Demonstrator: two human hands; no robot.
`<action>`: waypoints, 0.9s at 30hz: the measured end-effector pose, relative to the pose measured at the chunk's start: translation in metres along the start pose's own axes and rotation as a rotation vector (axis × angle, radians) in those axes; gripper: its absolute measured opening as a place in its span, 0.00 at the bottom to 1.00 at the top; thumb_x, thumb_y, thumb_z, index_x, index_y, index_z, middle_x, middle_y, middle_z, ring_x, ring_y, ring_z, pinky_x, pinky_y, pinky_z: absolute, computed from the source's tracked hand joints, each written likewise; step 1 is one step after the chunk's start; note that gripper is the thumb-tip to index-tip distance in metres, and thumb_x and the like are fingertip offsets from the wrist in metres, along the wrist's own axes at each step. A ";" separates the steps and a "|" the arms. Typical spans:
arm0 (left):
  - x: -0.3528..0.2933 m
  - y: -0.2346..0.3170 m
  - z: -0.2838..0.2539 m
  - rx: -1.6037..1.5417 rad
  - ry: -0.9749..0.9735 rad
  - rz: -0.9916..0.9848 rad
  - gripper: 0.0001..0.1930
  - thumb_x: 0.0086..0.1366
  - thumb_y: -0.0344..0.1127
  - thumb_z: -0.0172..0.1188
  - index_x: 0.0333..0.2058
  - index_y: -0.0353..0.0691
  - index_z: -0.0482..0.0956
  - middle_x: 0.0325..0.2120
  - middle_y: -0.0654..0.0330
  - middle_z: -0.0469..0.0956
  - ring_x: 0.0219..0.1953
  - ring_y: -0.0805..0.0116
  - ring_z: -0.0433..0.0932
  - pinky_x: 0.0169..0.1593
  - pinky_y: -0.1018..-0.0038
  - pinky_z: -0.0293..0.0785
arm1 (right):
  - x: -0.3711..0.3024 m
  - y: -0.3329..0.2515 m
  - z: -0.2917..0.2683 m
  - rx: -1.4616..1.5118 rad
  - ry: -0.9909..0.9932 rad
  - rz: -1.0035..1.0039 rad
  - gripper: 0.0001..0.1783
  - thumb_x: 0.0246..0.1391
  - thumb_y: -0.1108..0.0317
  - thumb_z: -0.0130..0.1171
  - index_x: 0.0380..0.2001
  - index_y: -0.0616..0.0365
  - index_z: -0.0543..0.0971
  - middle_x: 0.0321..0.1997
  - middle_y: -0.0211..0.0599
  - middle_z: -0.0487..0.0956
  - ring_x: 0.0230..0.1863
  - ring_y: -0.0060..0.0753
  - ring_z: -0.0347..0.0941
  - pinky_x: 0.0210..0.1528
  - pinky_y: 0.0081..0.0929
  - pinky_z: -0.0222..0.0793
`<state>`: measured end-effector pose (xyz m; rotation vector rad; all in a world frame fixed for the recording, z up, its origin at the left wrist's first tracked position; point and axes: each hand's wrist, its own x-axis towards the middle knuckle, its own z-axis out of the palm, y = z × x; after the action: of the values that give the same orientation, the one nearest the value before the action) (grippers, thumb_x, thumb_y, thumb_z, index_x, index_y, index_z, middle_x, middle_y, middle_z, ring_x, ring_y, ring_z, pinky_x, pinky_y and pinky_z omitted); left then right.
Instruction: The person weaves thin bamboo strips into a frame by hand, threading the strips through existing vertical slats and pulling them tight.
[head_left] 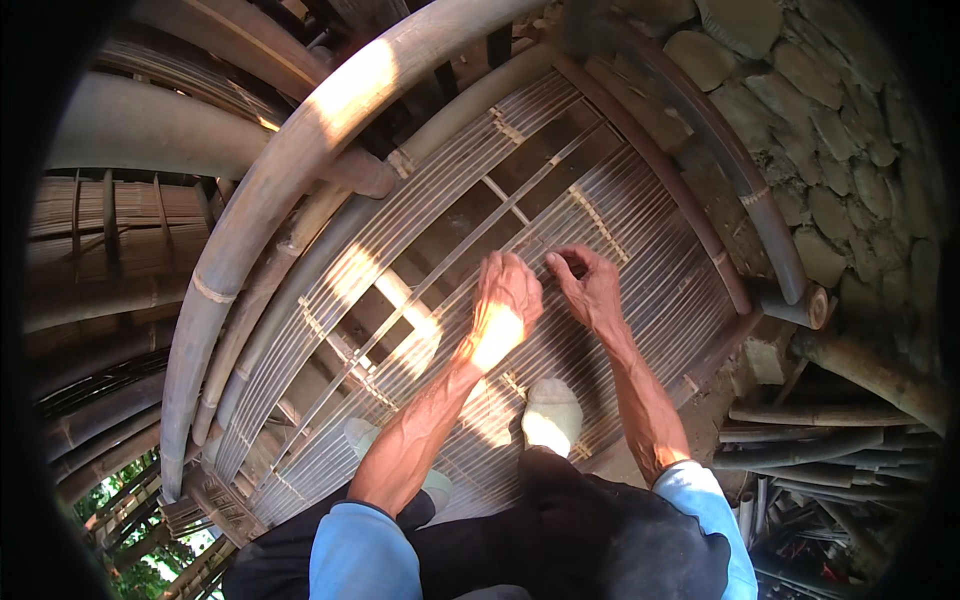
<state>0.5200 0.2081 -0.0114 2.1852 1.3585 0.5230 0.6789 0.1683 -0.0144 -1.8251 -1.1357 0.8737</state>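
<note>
Nearest, dark trousers [620,540] were seen, flanked by two blue sleeves [365,555], from which two bare forearms [420,425] were extended. Two pale-covered feet [552,415] were seen against the slats [670,265], the left one partly hidden by the left forearm.

Just ahead, two hands were held side by side, with a narrow space left between them. The fingers of the left hand [508,295] were curled in tightly; whether a thin piece was gripped could not be told. On the right hand [585,285], thumb and forefinger were bent toward each other in a ring, and again it could not be told whether anything was pinched.

The slats, too many to be counted, were spread beneath both hands and were continued past the right hand on its right and past the left hand on its left; contact with them could not be made out. At least three woven bindings [600,225] were laid across them. Beyond the hands, a gap was crossed by one long strip [570,155] and one short crosspiece [507,199].

Farther out, the slats were flanked by two large curved poles, a left pole [250,190] and a right pole [740,180]. A pole pile [820,440] was stacked at the right, below one stone wall [800,110]. Green foliage [140,540] was glimpsed at lower left.
</note>
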 end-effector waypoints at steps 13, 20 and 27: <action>0.017 -0.003 -0.026 -0.242 0.196 -0.072 0.12 0.65 0.30 0.63 0.47 0.35 0.82 0.42 0.49 0.78 0.48 0.50 0.75 0.54 0.59 0.72 | 0.006 -0.015 -0.010 0.498 -0.297 0.489 0.13 0.64 0.62 0.65 0.38 0.64 0.84 0.26 0.26 0.80 0.23 0.15 0.73 0.26 0.18 0.74; 0.029 -0.029 0.001 -0.142 0.179 0.201 0.10 0.57 0.25 0.69 0.39 0.34 0.85 0.37 0.52 0.76 0.41 0.51 0.77 0.41 0.60 0.76 | 0.004 -0.005 -0.011 0.153 -0.404 0.278 0.15 0.63 0.60 0.65 0.37 0.65 0.85 0.28 0.35 0.84 0.29 0.23 0.79 0.33 0.27 0.76; 0.045 -0.022 0.007 -0.051 0.128 0.214 0.05 0.63 0.29 0.61 0.34 0.34 0.76 0.34 0.50 0.72 0.40 0.48 0.72 0.47 0.57 0.71 | 0.006 -0.022 -0.020 -0.086 -0.060 0.201 0.14 0.60 0.62 0.65 0.40 0.64 0.85 0.30 0.44 0.85 0.30 0.31 0.81 0.36 0.31 0.76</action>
<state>0.5275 0.2556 -0.0280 2.3020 1.1651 0.7808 0.6900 0.1751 0.0132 -2.0220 -1.0532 1.0140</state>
